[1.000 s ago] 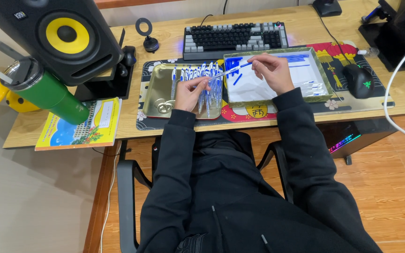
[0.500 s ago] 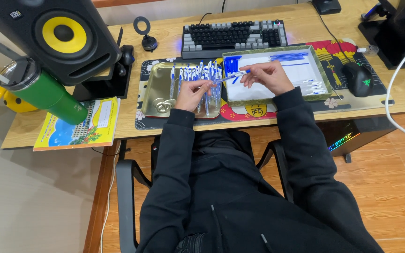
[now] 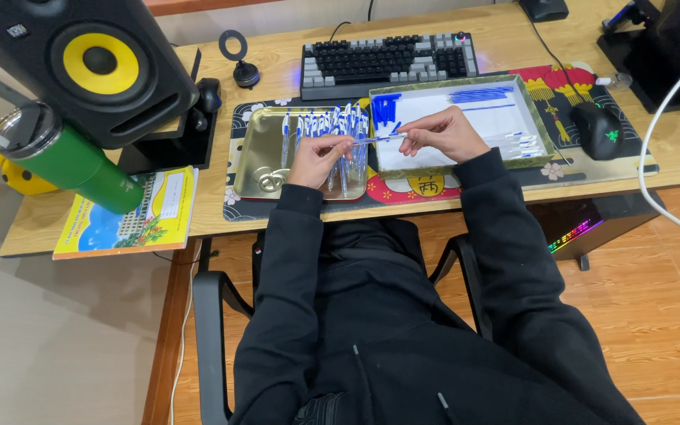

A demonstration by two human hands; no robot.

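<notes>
My left hand (image 3: 318, 158) and my right hand (image 3: 442, 134) meet over the desk and together hold a thin blue-and-white pen (image 3: 378, 139) lying level between them. Under the left hand a gold metal tray (image 3: 255, 154) holds several blue-and-white pens (image 3: 332, 126) in a row. Under the right hand a white-lined tray (image 3: 535, 112) carries blue pen caps (image 3: 386, 109), thin blue refills (image 3: 480, 95) and clear pen parts (image 3: 522, 145).
A dark keyboard (image 3: 391, 60) lies behind the trays. A black mouse (image 3: 600, 130) sits right. A black speaker with a yellow cone (image 3: 96, 63), a green bottle (image 3: 72, 157) and a booklet (image 3: 127, 216) stand left. A white cable (image 3: 655, 118) hangs right.
My right hand has come down and left toward my left hand. The pen piece it held up now lies level between both hands.
</notes>
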